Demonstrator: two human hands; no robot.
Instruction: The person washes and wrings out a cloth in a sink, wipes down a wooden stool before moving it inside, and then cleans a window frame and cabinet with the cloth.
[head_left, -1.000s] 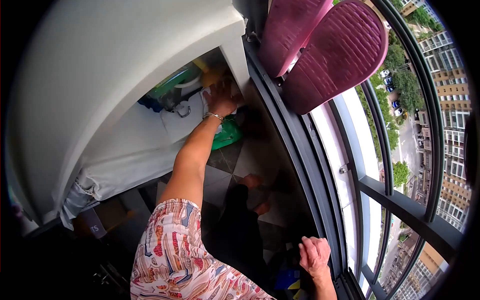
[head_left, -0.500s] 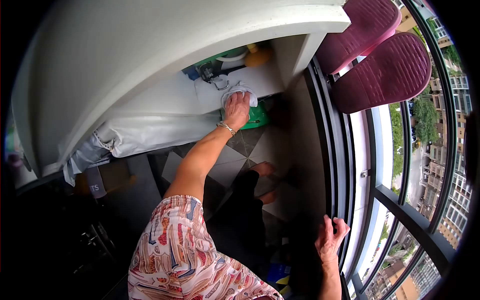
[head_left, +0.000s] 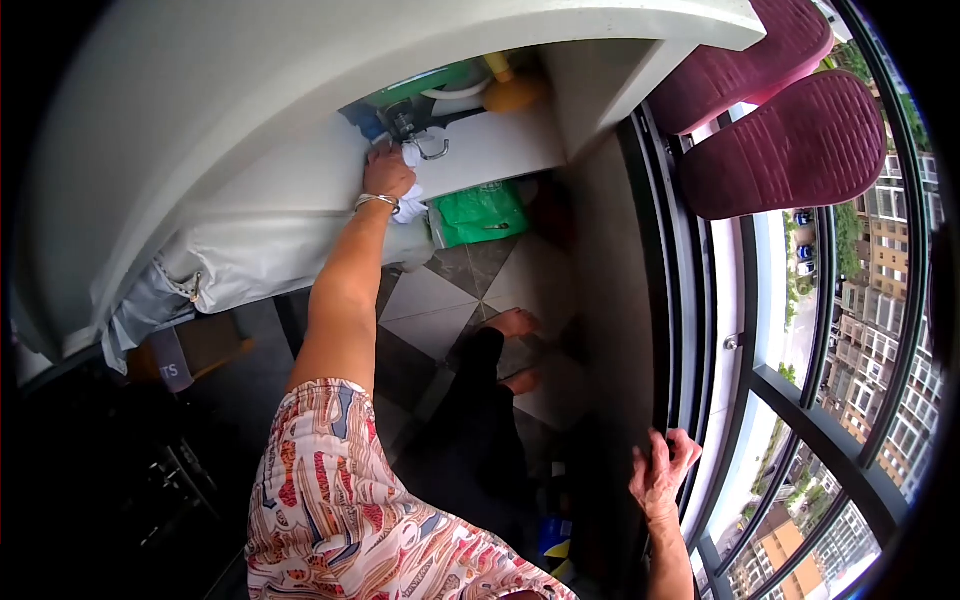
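My left hand (head_left: 390, 172) is closed on a white cloth (head_left: 408, 208) and presses it on the white shelf (head_left: 495, 150) inside a low cabinet. Just beyond my fingers lie a metal hook-shaped piece (head_left: 434, 146) and a dark fitting (head_left: 402, 116). A green plastic packet (head_left: 480, 214) is below the shelf's front edge, right of the cloth. Far to the right, my right hand (head_left: 662, 472) has its fingers bent over the edge of the dark window frame (head_left: 683, 400).
Above hangs the curved white cabinet edge (head_left: 400, 65). Pink slippers (head_left: 790, 145) lean by the window bars (head_left: 820, 420). A silver-grey cover (head_left: 260, 260) lies at left. My bare feet (head_left: 514, 322) stand on checkered tiles (head_left: 430, 305).
My left hand has slid the cloth leftward and farther in along the shelf, uncovering more of the green packet. My right hand keeps its place on the frame.
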